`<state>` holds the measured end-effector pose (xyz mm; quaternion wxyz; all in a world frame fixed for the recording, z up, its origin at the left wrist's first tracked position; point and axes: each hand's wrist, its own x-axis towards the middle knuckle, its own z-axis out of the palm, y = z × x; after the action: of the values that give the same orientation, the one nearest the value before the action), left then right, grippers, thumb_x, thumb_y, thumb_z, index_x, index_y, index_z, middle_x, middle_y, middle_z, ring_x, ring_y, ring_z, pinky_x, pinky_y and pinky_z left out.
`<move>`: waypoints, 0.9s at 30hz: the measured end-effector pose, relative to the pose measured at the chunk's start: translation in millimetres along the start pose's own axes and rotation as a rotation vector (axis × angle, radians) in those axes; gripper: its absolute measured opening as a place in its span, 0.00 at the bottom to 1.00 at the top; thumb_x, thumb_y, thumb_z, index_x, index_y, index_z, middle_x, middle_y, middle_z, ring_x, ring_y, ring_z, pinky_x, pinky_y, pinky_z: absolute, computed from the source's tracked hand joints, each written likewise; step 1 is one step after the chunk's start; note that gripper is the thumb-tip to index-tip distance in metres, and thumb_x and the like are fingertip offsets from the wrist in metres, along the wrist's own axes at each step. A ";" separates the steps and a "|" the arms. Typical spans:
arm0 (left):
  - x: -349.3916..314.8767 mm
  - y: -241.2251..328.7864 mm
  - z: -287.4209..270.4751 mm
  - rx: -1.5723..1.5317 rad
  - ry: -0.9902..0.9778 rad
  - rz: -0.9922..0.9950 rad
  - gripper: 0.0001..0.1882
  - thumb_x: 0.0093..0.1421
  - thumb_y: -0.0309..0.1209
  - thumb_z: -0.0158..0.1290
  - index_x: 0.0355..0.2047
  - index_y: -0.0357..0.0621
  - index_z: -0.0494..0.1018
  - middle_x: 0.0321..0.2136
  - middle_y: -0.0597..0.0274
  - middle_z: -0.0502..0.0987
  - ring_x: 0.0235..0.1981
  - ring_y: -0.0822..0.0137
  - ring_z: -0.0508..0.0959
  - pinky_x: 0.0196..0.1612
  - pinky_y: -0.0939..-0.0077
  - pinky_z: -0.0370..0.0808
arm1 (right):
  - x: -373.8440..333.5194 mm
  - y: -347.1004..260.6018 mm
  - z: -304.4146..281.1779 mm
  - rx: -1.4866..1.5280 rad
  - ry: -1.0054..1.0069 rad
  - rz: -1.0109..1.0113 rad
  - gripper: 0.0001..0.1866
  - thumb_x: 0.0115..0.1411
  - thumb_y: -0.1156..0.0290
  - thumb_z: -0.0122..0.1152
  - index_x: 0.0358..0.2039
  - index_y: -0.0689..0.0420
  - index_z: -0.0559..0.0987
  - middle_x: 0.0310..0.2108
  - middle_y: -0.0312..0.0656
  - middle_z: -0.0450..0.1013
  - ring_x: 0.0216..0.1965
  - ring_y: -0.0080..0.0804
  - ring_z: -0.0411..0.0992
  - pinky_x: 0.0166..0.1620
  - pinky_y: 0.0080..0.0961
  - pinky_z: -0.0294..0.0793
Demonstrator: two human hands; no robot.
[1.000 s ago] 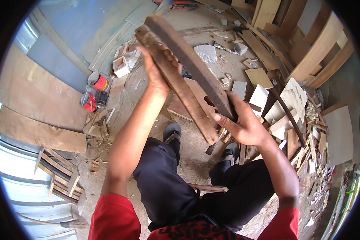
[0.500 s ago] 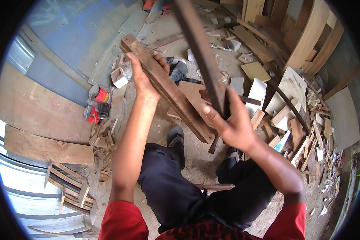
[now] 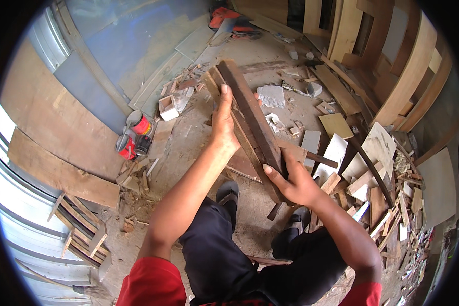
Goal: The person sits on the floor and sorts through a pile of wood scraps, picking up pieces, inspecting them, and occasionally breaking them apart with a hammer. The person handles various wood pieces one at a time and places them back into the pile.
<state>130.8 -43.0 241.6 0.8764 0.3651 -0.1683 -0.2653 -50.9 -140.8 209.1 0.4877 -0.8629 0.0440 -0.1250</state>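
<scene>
Two lengths of wood lie side by side in front of me, slanting from upper left to lower right. The darker wooden bar (image 3: 252, 115) is on the right, against the lighter brown wooden bar (image 3: 249, 145). My left hand (image 3: 224, 122) grips the pair near the far end, thumb on top, with most of its fingers hidden behind the wood. Near the close end, my right hand (image 3: 296, 181) is closed round the pair, its thumb across the front face. Behind them, a dark wooden strip (image 3: 321, 160) sticks out to the right.
Scrap wood (image 3: 377, 199) is heaped at the right, below leaning planks (image 3: 408, 76). Red paint cans (image 3: 126, 146) and a small white box (image 3: 168, 108) stand on the left. A white block (image 3: 271, 96) lies on the littered floor ahead. A broom (image 3: 94, 291) rests at lower left.
The darker bar, raised apart in my right hand before, now lies alongside the lighter bar. My left hand has moved right and now holds both bars. The view has shifted slightly.
</scene>
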 end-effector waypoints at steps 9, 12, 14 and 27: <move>8.6 -15.9 -4.5 0.123 0.066 -0.105 0.33 0.56 0.62 0.56 0.43 0.41 0.73 0.35 0.57 0.78 0.42 0.64 0.79 0.43 0.62 0.79 | 9.3 35.5 -8.2 0.011 -0.126 0.082 0.41 0.64 0.46 0.55 0.57 0.78 0.62 0.52 0.68 0.68 0.59 0.52 0.66 0.61 0.35 0.62; 8.9 -12.3 -5.8 0.156 0.079 -0.146 0.34 0.56 0.61 0.57 0.43 0.40 0.73 0.34 0.56 0.78 0.41 0.63 0.79 0.42 0.63 0.80 | 14.1 30.2 -10.4 0.084 -0.208 0.107 0.40 0.63 0.49 0.60 0.59 0.73 0.63 0.53 0.58 0.70 0.55 0.41 0.68 0.59 0.33 0.65; 12.6 -14.1 -12.9 0.162 0.105 -0.171 0.34 0.54 0.60 0.59 0.43 0.40 0.73 0.34 0.54 0.78 0.39 0.62 0.80 0.41 0.62 0.80 | 15.7 29.7 -7.6 0.123 -0.226 0.157 0.39 0.62 0.50 0.61 0.59 0.73 0.64 0.53 0.57 0.70 0.55 0.40 0.68 0.58 0.32 0.66; 35.1 -38.6 -43.0 0.270 0.112 -0.313 0.30 0.56 0.57 0.59 0.39 0.38 0.76 0.33 0.53 0.81 0.36 0.62 0.81 0.41 0.63 0.80 | 13.6 32.2 4.0 0.376 -0.257 0.344 0.43 0.60 0.44 0.61 0.58 0.74 0.65 0.49 0.54 0.73 0.49 0.35 0.73 0.51 0.29 0.73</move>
<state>166.7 -62.9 187.9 0.7756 0.5150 -0.0946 -0.3526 -35.2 -157.0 182.0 0.6546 -0.7461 0.1034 0.0640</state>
